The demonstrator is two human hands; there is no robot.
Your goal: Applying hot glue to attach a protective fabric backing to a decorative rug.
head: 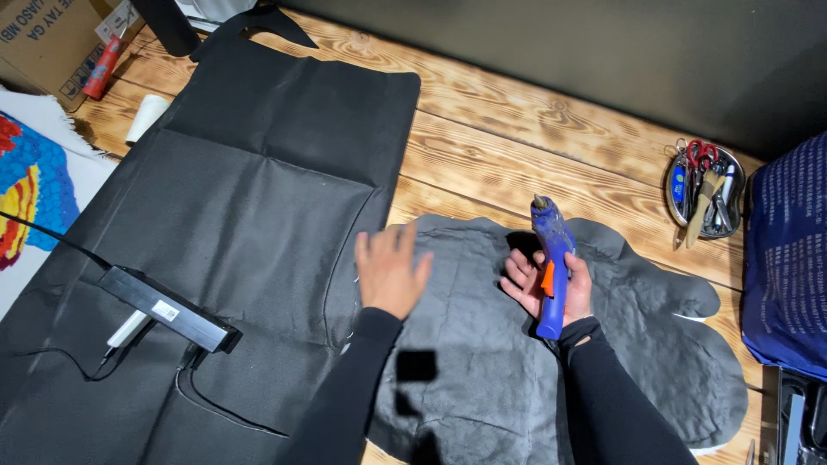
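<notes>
A blue glue gun (552, 258) with an orange trigger lies in my right hand (551, 288), nozzle pointing away from me. That hand rests palm up over a dark grey, lobed piece of felt (482, 370) on the wooden table. My left hand (390, 269) hovers flat, fingers apart, over the felt's left edge, where it meets a large sheet of black fabric (250, 189). Both arms wear black sleeves.
A black power strip (168, 308) with a cable lies on the black fabric at the left. A metal dish (705, 185) of scissors and tools sits at the right table edge. A blue printed cloth (788, 258), a colourful rug (34, 185), a white roll (148, 117) and a cardboard box (47, 39) surround the table.
</notes>
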